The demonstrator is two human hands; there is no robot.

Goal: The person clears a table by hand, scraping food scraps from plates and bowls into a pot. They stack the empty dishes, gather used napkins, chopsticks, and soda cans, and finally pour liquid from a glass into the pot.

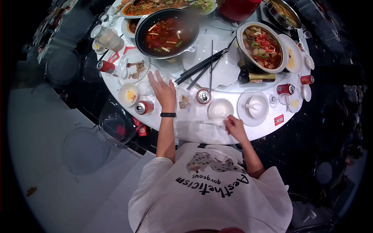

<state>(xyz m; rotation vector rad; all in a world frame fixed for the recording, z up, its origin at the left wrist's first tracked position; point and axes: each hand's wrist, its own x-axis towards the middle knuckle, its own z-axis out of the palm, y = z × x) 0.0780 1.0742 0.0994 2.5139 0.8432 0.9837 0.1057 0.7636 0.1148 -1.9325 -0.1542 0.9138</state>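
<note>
The round white table (151, 123) carries a dark pot (167, 33) and a pale stew bowl (262, 46), both holding plenty of food, while bones (136, 70) on a plate (123, 69) show some is eaten. The left hand (163, 90) has its fingers spread wide, nothing in them, beside that plate. The right hand (235, 128) curls its fingers narrow at the end of a white spoon (213, 121), near a small bowl (220, 108); whether it grips the spoon, I cannot tell.
</note>
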